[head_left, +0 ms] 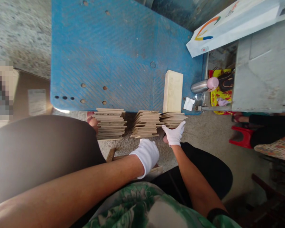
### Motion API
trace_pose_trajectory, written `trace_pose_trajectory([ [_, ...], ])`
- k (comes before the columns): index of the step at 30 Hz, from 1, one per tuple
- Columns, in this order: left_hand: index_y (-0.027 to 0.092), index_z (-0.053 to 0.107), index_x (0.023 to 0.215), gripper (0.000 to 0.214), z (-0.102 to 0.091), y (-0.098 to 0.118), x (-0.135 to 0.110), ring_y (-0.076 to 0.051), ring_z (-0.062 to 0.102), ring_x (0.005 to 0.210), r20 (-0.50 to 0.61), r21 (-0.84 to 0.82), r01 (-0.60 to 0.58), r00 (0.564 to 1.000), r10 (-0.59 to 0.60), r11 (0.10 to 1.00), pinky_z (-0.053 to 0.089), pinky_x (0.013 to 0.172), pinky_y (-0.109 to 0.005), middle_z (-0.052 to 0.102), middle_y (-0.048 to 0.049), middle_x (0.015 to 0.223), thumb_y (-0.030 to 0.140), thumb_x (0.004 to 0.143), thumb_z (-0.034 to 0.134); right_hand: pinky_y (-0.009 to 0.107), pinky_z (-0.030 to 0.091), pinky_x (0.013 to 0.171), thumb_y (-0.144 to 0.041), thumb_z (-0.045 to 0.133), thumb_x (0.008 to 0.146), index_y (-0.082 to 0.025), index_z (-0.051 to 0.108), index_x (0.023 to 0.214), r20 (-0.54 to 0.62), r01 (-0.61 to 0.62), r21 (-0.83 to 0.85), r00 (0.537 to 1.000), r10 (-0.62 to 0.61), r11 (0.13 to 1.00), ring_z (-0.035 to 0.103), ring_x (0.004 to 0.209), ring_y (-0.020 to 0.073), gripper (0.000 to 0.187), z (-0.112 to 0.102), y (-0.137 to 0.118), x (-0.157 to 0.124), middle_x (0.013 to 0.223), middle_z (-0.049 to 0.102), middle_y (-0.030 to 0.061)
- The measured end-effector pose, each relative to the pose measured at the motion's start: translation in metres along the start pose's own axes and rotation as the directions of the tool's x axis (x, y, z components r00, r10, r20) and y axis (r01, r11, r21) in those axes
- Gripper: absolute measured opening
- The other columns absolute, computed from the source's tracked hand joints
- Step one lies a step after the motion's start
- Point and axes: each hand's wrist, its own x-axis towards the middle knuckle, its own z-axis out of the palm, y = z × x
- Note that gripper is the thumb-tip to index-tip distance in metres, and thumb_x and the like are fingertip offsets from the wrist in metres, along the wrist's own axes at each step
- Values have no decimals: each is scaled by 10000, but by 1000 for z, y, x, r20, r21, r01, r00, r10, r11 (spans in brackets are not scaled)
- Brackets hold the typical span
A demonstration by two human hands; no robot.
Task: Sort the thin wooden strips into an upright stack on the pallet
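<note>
Thin wooden boards stand in three stacked groups along the near edge of the blue table: a left stack (111, 125), a middle stack (146, 123) and a right stack (173, 119). My right hand (174, 134), in a white glove, is at the near side of the right stack with thumb and fingers spread, apparently touching it. In front of the middle stack is my left hand (147, 156), also gloved, its fingers curled in; anything inside them is hidden. A neat pile of pale boards (174, 90) lies on the table beyond the right stack.
The blue table (123, 57) has several holes. A steel flask (200, 86) and a white paper scrap (188, 104) are at its right side. Further right are a white bag (218, 30), a metal surface (263, 63) and a red stool (239, 137). A cardboard box (34, 85) stands left.
</note>
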Motion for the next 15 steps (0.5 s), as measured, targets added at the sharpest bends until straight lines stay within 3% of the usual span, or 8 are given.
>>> trace_pose_trajectory([
  [2, -17, 643, 1075, 320, -1, 0, 0, -321, 690, 868, 8, -17, -7, 1000, 7, 1000, 462, 673, -361, 688, -256, 914, 1, 880, 390, 437, 269, 1139, -596, 757, 605, -116, 18, 1551, -16, 8, -2, 1000, -8, 1000, 198, 1450, 343, 1293, 0, 1, -1, 1573, 174, 223],
  [7, -5, 648, 1052, 296, -2, 0, 0, -323, 688, 865, 5, -12, -22, 1000, 22, 1000, 466, 662, -368, 688, -254, 904, 15, 872, 415, 506, 369, 1057, -610, 739, 611, -204, 114, 1552, -59, -48, -30, 997, 46, 998, 421, 1319, 389, 1201, -2, -1, -5, 1480, 348, 220],
  [15, -6, 653, 1055, 274, -1, -1, 0, -322, 693, 880, -7, -17, -13, 1000, 13, 1000, 491, 679, -381, 696, -251, 909, 24, 886, 439, 541, 416, 1002, -661, 760, 530, -218, 279, 1512, -115, -48, -25, 992, 45, 999, 511, 1217, 406, 1180, -6, 2, -2, 1376, 465, 209],
])
